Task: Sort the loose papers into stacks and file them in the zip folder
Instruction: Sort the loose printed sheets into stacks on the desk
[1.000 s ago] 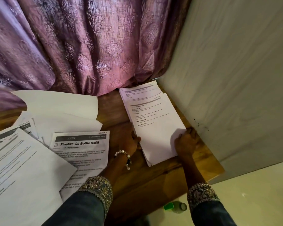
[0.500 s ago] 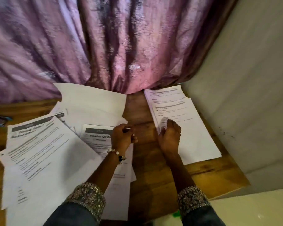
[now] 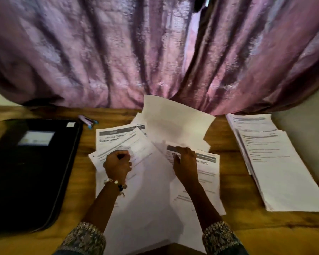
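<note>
The loose papers (image 3: 155, 181) lie fanned and overlapping in the middle of the wooden table (image 3: 228, 227), some printed side up with grey header bars, some blank; the farthest blank sheet (image 3: 175, 118) curls upward against the curtain (image 3: 155, 52); the left hand (image 3: 117, 164) rests on the printed sheets at the left of the pile, its fingers curled into a loose fist, and whether they pinch a sheet I cannot tell; the right hand (image 3: 185, 164) sits on the right part of the pile, its fingers bent down at the top edge of a printed sheet headed with a dark bar, apparently nipping that edge, though blur hides the contact; a sorted stack (image 3: 276, 162) of printed pages lies well apart at the right end of the table, its sheets slightly stepped, close to the pale wall (image 3: 306, 129); the black zip folder (image 3: 31, 172) lies flat and closed at the left end, a pale label on its cover, just beside the pile; a few pens (image 3: 87, 120) lie behind the folder's far corner; a beaded bracelet (image 3: 116, 184) circles the left wrist, and both sleeves end in embroidered cuffs (image 3: 219, 236); the purple patterned curtain hangs in folds along the whole far edge of the table.
</note>
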